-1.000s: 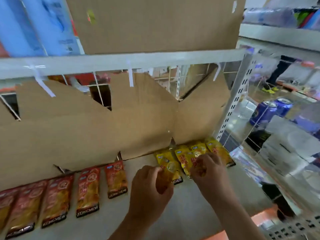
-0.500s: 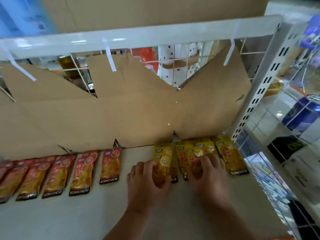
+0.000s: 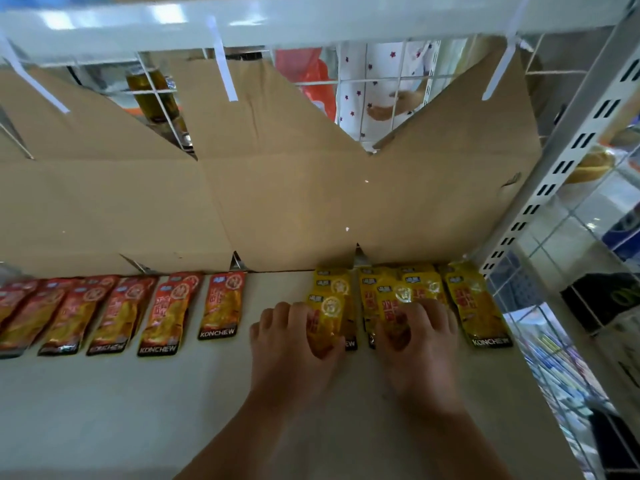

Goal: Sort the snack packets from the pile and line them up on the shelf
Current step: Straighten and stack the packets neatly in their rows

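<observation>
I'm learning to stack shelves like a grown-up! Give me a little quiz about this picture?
1. True or false: on the shelf, the red packets lie to the right of the yellow packets.
2. Pick one: the left hand and the right hand both touch A) the red packets, B) the yellow packets, C) nothing.
3. Fill the gap: the word printed along the bottom of the packets is ____.

Key: 1 false, the red ones are on the left; 2 B; 3 KONCHEW.
</observation>
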A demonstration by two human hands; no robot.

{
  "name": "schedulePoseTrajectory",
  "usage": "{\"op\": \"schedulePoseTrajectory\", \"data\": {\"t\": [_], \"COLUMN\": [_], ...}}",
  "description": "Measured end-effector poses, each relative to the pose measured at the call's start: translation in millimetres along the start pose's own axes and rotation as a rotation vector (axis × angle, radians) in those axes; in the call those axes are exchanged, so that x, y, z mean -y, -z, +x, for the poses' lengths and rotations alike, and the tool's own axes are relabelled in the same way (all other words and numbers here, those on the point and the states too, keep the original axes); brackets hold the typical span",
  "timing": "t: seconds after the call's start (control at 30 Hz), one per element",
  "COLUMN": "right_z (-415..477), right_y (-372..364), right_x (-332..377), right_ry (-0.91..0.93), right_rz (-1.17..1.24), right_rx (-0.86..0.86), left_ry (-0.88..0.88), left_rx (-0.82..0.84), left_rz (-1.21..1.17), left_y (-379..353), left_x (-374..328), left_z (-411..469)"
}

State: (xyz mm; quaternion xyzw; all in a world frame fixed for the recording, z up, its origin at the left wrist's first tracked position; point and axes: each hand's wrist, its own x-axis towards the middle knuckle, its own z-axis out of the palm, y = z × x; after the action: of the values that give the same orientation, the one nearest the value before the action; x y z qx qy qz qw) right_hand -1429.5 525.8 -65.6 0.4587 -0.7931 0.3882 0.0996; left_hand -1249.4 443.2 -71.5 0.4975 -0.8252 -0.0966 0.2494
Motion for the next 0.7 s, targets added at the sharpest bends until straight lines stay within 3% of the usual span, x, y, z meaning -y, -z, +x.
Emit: {"op": "schedulePoseTrajectory", "data": {"t": [0.37,0.7], "right_z": [-0.1,-0.8], "right_y": [3.2,0.7], "right_x": [-2.7,-5.0], "right_ry": [-0.008,-0.03], "right_rz": [0.016,0.023], "right_rx": [0.012,0.008], "left_ry": [0.208,0.181], "left_rx": [0.019,-0.006], "left_rz": [0.099,0.171], "left_y": [-11.8,-18.4], "left_x": [-34.5,-34.3], "left_z": [13.9,14.2]}}
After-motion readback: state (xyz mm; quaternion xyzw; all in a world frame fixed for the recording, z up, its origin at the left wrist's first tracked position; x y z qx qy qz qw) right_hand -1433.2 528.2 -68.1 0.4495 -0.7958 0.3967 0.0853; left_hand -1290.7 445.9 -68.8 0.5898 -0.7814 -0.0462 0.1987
